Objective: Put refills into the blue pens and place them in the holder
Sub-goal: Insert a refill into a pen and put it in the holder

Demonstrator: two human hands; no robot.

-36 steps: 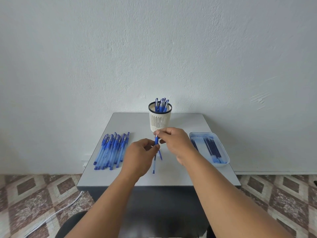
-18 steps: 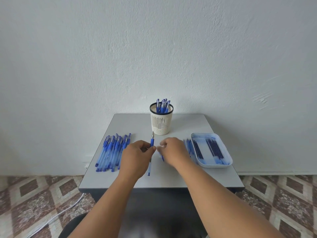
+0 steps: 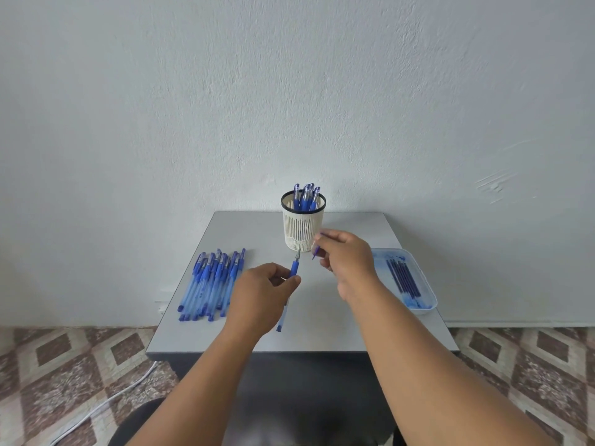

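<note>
The left hand (image 3: 262, 292) grips a blue pen (image 3: 288, 291) around its middle, fingers and thumb curled round the barrel just below the dark grip section. The pen's long axis runs nearly straight from the table's near edge toward its far edge, metal tip pointing at the holder (image 3: 303, 227) and tail end pointing back toward the person. The right hand (image 3: 346, 257) is raised just right of the pen's tip and pinches a small blue piece (image 3: 315, 252), most likely the pen's cap, though it is too small to identify with certainty. The two hands are apart, with the cap-like piece to the right of and slightly beyond the tip. The holder stands at the middle of the far edge of the table (image 3: 325, 333), directly in line with the pen's axis and already containing several upright pens. The right hand is the nearer of the two to the holder. Judged from this layout, the next move calls for the piece to be brought left onto the tip along the pen's axis, after which the pen travels forward to the holder. A row of pens (image 3: 211, 281) lies near the left edge, their long axes also running near to far. The tray of refills (image 3: 418, 278) sits at the right edge, behind the right forearm
</note>
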